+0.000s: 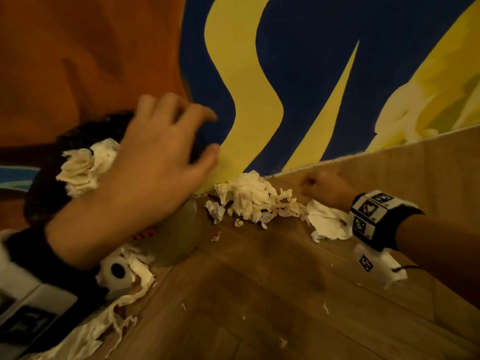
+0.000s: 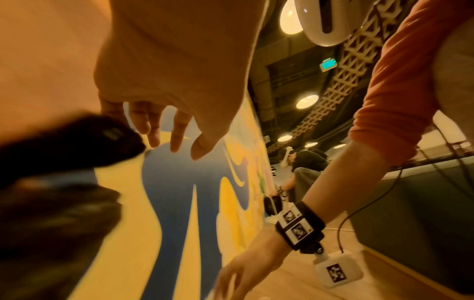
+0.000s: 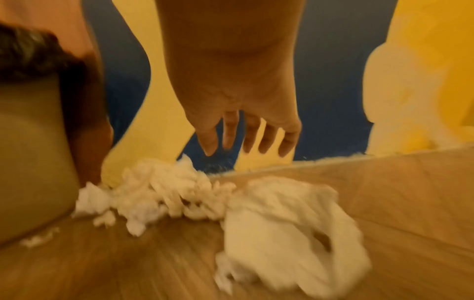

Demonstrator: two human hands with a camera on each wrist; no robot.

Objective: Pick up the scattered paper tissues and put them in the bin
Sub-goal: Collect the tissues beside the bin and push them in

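Two hands, both empty: left hand point(image 1: 155, 157) spread above the bin point(image 1: 171, 240), right hand point(image 3: 243, 125) loosely open over the tissues point(image 1: 252, 201) by the far wall, best gathered in one wide scoop.

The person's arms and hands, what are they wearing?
Both hands are bare. The right hand has a black wrist strap with white square-coded marker tiles, a white tagged box with a thin black cable, and an orange sleeve pushed up. The left hand has a dark wristband.
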